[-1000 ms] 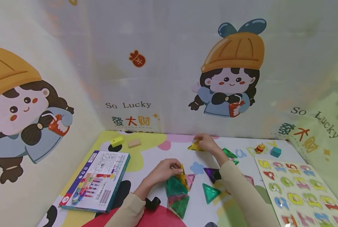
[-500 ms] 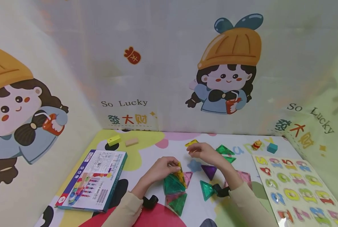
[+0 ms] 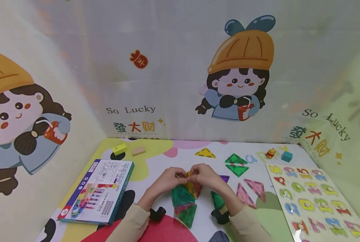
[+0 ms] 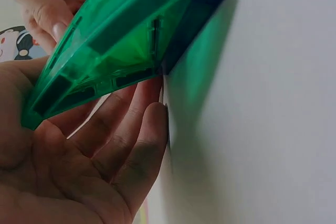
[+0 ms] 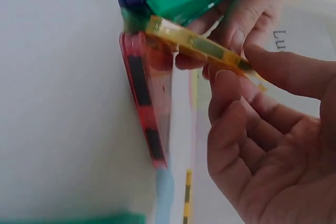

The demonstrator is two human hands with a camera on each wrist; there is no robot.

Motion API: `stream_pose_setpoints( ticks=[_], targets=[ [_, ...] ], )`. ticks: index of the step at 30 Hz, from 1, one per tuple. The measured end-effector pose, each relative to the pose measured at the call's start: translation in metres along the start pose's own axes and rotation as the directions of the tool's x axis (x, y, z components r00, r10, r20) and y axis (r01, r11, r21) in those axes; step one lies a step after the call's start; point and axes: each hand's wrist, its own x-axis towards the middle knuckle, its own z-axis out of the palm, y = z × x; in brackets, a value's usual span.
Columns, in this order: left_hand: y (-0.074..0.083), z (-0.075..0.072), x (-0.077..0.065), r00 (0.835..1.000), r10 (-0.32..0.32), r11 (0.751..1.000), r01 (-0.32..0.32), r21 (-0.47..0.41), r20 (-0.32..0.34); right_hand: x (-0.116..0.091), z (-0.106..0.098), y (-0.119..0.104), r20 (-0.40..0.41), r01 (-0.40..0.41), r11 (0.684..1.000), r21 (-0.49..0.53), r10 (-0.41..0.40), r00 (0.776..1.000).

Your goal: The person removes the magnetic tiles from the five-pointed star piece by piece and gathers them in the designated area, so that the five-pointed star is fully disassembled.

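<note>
Both hands meet at a small structure of translucent magnetic tiles in the middle of the table. A yellow triangular magnetic tile (image 3: 191,188) leans there on edge, pinched at its top by my left hand (image 3: 167,180) and my right hand (image 3: 208,176). The right wrist view shows the right thumb and fingers on the end of this yellow tile (image 5: 202,44). Green tiles (image 3: 182,195) slope up beside the left hand; in the left wrist view its fingers curl behind the green tile (image 4: 113,35). A pink tile (image 5: 140,93) stands below the yellow one. Red and green tiles (image 3: 187,216) adjoin in front.
Loose tiles lie to the right: purple (image 3: 225,178), green (image 3: 216,200), pink (image 3: 256,189) and a green pair (image 3: 236,164). Another yellow tile (image 3: 205,153) is farther back. A boxed toy (image 3: 99,191) lies left, a number puzzle board (image 3: 316,195) right. Small blocks (image 3: 138,151) and a bear figure (image 3: 270,153) sit behind.
My right hand has let go of the yellow tile at the back and come toward me to the structure, joining the left hand at its yellow tile. The left hand has stayed there.
</note>
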Motion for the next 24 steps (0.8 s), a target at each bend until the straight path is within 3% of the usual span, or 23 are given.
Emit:
stream_pose_setpoints(
  ticks=[7,17,24],
  targets=[
    [-0.003,-0.001,0.000,0.999,-0.007,1.000,0.007,0.003,0.032,0.003,0.002,-0.002,-0.031,-0.051,0.995,0.091,0.054,0.998],
    [-0.003,-0.002,-0.001,0.999,0.003,1.000,-0.005,0.031,0.049,0.003,-0.004,0.004,-0.040,-0.062,0.980,0.191,0.071,0.997],
    [-0.005,-0.003,0.000,0.999,0.003,0.999,-0.005,0.049,0.045,0.004,-0.007,0.009,-0.055,-0.049,0.939,0.341,0.072,0.996]
  ],
)
